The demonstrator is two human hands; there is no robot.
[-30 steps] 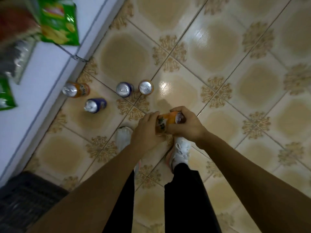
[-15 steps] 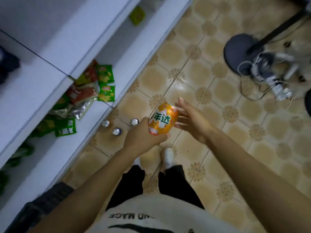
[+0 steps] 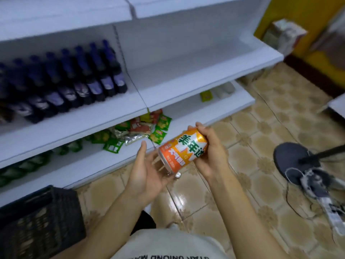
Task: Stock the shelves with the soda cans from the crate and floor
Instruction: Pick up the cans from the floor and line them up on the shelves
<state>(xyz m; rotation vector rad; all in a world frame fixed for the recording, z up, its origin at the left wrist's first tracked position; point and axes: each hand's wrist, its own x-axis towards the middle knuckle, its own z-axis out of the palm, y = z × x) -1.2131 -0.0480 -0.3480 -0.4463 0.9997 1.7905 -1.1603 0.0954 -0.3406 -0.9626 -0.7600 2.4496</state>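
One orange can (image 3: 183, 150) has passed to the gripping right hand (image 3: 211, 154), left hand (image 3: 147, 171) now loose, ready for shelving.

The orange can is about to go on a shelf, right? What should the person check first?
1. Right hand grips the orange can: ok.
2. Left hand open beside the can's lower end, ready to steady it: ok.
3. Can upright: not ok, tilted.
4. Bare room on the middle shelf right of the dark bottles: ok.
5. Can undented: cannot tell.
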